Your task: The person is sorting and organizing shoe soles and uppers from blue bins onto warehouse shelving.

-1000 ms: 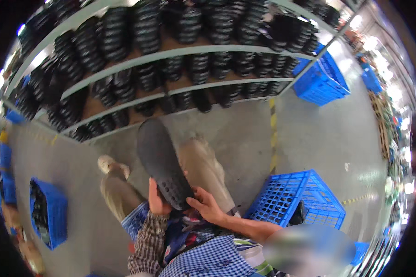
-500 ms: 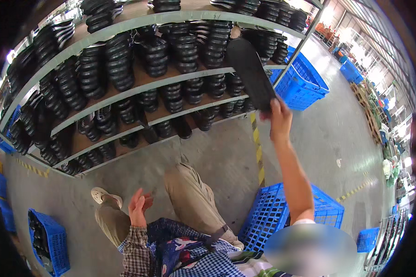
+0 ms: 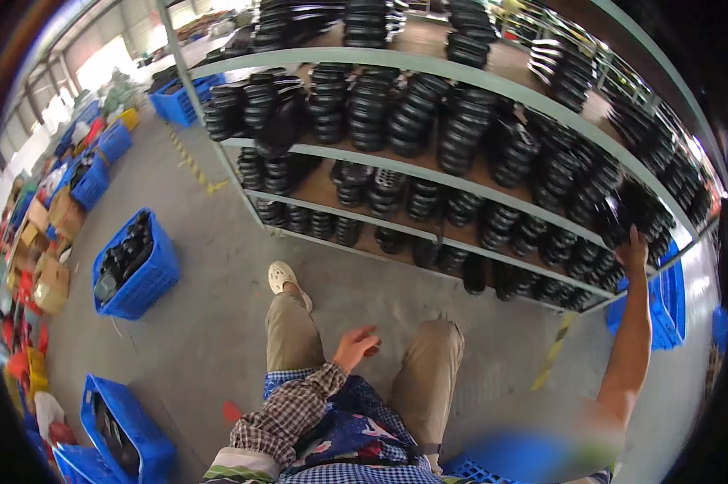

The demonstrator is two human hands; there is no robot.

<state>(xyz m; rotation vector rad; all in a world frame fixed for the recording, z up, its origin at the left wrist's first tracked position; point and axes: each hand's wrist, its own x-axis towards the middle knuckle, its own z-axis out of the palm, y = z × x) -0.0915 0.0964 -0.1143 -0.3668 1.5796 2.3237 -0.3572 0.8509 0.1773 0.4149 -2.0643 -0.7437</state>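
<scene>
My right hand [image 3: 633,252] reaches out to the right end of the rack. Its fingers are closed at the lower end of a black shoe sole [image 3: 616,216], blurred by motion, in front of the stacked soles there; whether it touches them I cannot tell. Stacks of similar black soles [image 3: 466,129] fill the tiers of the metal rack [image 3: 396,165]. My left hand [image 3: 356,348], below a plaid sleeve, hangs in front of my body between my knees. It holds nothing, and its fingers are apart and slightly bent.
A blue crate [image 3: 158,278] of black pieces stands on the floor at left, with more blue crates [image 3: 150,431] nearer. Another blue crate [image 3: 668,302] is beyond the rack's right end. Cartons [image 3: 51,282] and bins line the far left. Yellow-black tape [image 3: 553,355] marks the floor.
My view has swung left, bringing the rack's left end and more crates into sight. My right hand has carried the sole from beside the rack's right end to the stacks there.
</scene>
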